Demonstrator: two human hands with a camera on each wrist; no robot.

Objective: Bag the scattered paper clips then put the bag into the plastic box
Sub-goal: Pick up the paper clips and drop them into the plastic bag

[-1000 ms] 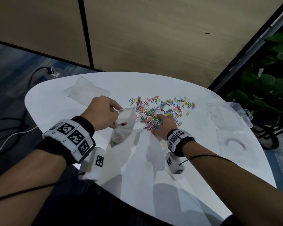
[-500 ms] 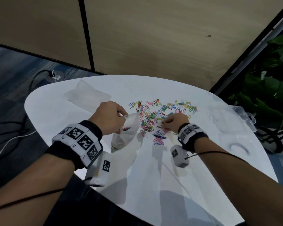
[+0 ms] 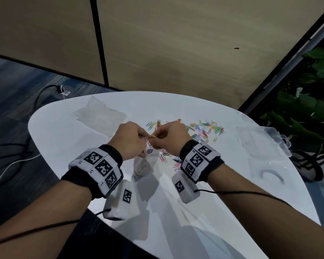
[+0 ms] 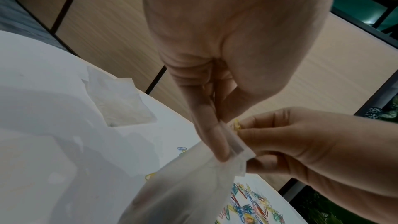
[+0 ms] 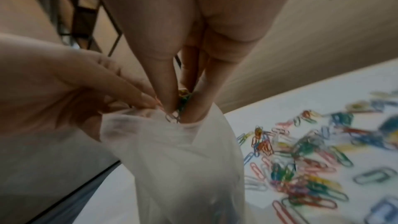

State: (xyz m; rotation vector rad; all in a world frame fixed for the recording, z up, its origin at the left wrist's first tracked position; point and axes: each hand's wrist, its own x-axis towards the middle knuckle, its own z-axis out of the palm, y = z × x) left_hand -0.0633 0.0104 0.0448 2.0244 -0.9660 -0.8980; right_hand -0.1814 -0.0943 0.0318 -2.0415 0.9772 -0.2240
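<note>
My left hand pinches the rim of a small frosted plastic bag and holds it up off the white table. In the right wrist view the bag hangs with its mouth open. My right hand pinches a small bunch of coloured paper clips right at that mouth, fingertips touching the rim. In the left wrist view a yellow clip shows between the right hand's fingers beside the bag's rim. Several loose coloured paper clips lie scattered on the table beyond and right of the hands.
A clear plastic box with an open lid lies at the table's right edge. More empty bags lie flat at the far left. A wood-panelled wall stands behind the table, green plants to the right, cables on the floor at left.
My right hand has lifted from the clip pile with a pinch of clips and moved left to the bag's mouth. The left hand raised the bag slightly toward it.
</note>
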